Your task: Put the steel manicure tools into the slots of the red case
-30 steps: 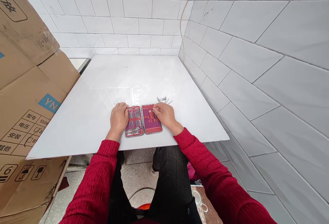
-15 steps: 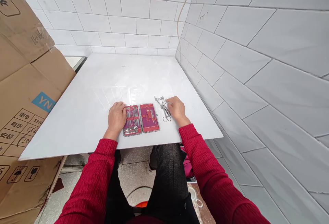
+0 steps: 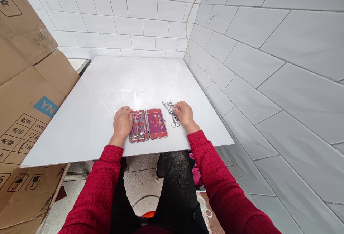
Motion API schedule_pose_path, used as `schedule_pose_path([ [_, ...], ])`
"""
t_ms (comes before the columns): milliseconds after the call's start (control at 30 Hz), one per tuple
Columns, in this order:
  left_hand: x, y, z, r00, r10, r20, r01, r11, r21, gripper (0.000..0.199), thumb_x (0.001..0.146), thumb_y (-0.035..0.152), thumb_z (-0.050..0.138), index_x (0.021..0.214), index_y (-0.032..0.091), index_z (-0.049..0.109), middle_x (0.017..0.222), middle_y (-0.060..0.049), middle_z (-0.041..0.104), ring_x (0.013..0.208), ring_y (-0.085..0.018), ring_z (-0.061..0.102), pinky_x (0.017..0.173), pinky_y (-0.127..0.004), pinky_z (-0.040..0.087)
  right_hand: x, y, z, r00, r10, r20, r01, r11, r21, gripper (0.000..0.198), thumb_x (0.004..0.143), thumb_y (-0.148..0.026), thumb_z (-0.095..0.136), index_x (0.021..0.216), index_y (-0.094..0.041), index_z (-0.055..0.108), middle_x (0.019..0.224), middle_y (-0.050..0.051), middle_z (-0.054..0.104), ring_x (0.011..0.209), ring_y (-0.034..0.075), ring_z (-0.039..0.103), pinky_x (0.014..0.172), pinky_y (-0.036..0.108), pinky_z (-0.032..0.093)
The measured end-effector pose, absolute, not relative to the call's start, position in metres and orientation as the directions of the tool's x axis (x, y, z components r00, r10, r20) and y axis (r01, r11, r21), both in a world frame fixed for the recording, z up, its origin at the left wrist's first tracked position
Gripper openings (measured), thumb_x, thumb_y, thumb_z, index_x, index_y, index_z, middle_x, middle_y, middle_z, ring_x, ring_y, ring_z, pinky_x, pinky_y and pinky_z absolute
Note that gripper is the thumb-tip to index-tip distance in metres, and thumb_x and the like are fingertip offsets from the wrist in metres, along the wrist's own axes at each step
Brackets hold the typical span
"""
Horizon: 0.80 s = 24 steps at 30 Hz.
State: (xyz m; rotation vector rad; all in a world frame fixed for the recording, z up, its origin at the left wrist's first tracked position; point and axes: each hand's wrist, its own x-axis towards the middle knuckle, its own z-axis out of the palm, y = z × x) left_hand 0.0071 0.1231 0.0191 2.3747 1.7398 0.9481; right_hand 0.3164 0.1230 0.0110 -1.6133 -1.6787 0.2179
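Observation:
A manicure case lies open on the white tabletop, its red and purple inside facing up. Metal manicure tools sit under straps in its left half, with nail clippers near the front. My left hand has its fingers curled on the case's left edge. Right of the case is a small pile of metal tools, including scissors and a nipper. My right hand is closed in a pinch over this pile, on a slim metal tool partly hidden by the fingers.
The white tabletop reaches back to a tiled wall, and another tiled wall runs along the right. A large cardboard box stands against the left side. A thin cable hangs in the corner.
The fingers of my right hand have shifted slightly at the pile, and the slim tool at the fingertips now lies flatter, pointing left. My left hand stays at the case.

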Motion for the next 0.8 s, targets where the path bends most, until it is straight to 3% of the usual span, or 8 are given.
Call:
schedule_pose_path([
  [233,0.006,0.123,0.018,0.179,0.873,0.454,0.850,-0.370,0.376,0.027,0.095,0.016,0.036,0.097,0.022,0.062,0.114,-0.009,0.066,0.113,-0.028,0.056,0.096,-0.048,0.046,0.306,0.123,0.014,0.187,0.899,0.396,0.554,0.236,-0.798,0.025,0.085,-0.042,0.058,0.082,-0.019,0.066,0.082,0.003,0.065,0.071,0.015,0.056,0.070,0.029,0.047],
  [367,0.005,0.120,0.019,0.183,0.866,0.465,0.848,-0.378,0.370,0.027,0.095,0.016,0.035,0.097,0.022,0.061,0.114,-0.010,0.066,0.113,-0.029,0.057,0.097,-0.048,0.047,0.301,0.122,0.016,0.189,0.895,0.403,0.487,0.271,-0.830,0.025,0.085,-0.043,0.057,0.086,-0.019,0.066,0.077,0.001,0.065,0.069,0.015,0.056,0.070,0.029,0.048],
  [533,0.006,0.119,0.019,0.179,0.869,0.460,0.843,-0.377,0.383,0.027,0.094,0.015,0.036,0.097,0.023,0.062,0.112,-0.010,0.066,0.112,-0.028,0.058,0.098,-0.047,0.048,0.294,0.118,0.013,0.055,0.850,0.523,0.577,0.401,-0.712,0.021,0.089,-0.037,0.056,0.087,-0.020,0.070,0.088,0.005,0.069,0.076,0.017,0.060,0.073,0.031,0.050],
  [700,0.005,0.115,0.024,0.044,0.836,0.547,0.832,-0.335,0.443,0.029,0.096,0.022,0.041,0.117,0.022,0.060,0.135,-0.010,0.059,0.130,-0.029,0.050,0.110,-0.051,0.041,0.276,0.110,0.013,-0.116,0.787,0.606,0.681,0.507,-0.529,0.025,0.096,-0.028,0.049,0.091,-0.024,0.073,0.102,0.007,0.070,0.092,0.019,0.065,0.073,0.030,0.051],
  [800,0.013,0.102,0.038,0.022,0.830,0.558,0.782,-0.362,0.507,0.026,0.099,0.028,0.040,0.106,0.023,0.064,0.130,-0.009,0.063,0.127,-0.028,0.054,0.111,-0.049,0.039,0.263,0.104,0.016,-0.147,0.737,0.660,0.701,0.548,-0.456,0.031,0.100,-0.028,0.045,0.094,-0.024,0.075,0.100,0.008,0.070,0.089,0.018,0.065,0.072,0.029,0.051],
])
